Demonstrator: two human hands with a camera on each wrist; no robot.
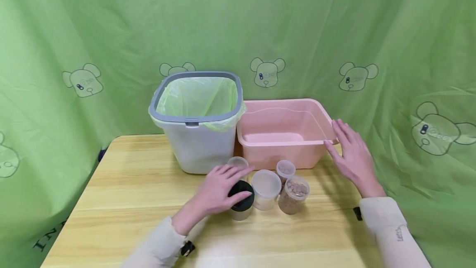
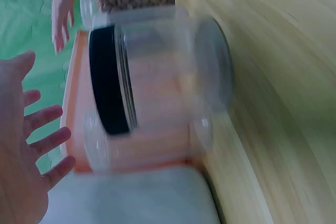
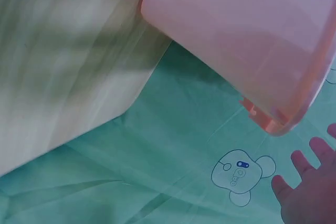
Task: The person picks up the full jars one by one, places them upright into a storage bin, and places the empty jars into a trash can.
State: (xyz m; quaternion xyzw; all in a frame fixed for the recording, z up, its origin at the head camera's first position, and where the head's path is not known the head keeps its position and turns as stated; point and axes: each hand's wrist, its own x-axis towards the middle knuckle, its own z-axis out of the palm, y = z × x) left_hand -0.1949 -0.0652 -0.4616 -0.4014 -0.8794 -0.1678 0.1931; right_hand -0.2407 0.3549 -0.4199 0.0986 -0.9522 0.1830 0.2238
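My left hand (image 1: 217, 189) reaches over a clear jar with a black lid (image 1: 242, 187), thumb and fingers extended above it. In the left wrist view, spread fingers (image 2: 50, 142) stand apart from this jar (image 2: 163, 72), which looks empty. Beside it is a frosted clear tub (image 1: 266, 191). Further right stand a jar of brown pieces (image 1: 291, 202) and a smaller jar (image 1: 285, 169) with similar contents. Another clear container (image 1: 238, 161) is partly hidden behind my left hand. At the right end of the pink basin (image 1: 282, 152), my right hand (image 1: 353, 156) has straight fingers close to the rim.
A white bin (image 1: 202, 148) with a grey rim and a green-tinted bag liner stands left of the basin. Both are at the back of the wooden table (image 1: 134, 185). A green curtain (image 1: 223, 20) with bear drawings hangs behind and around the sides.
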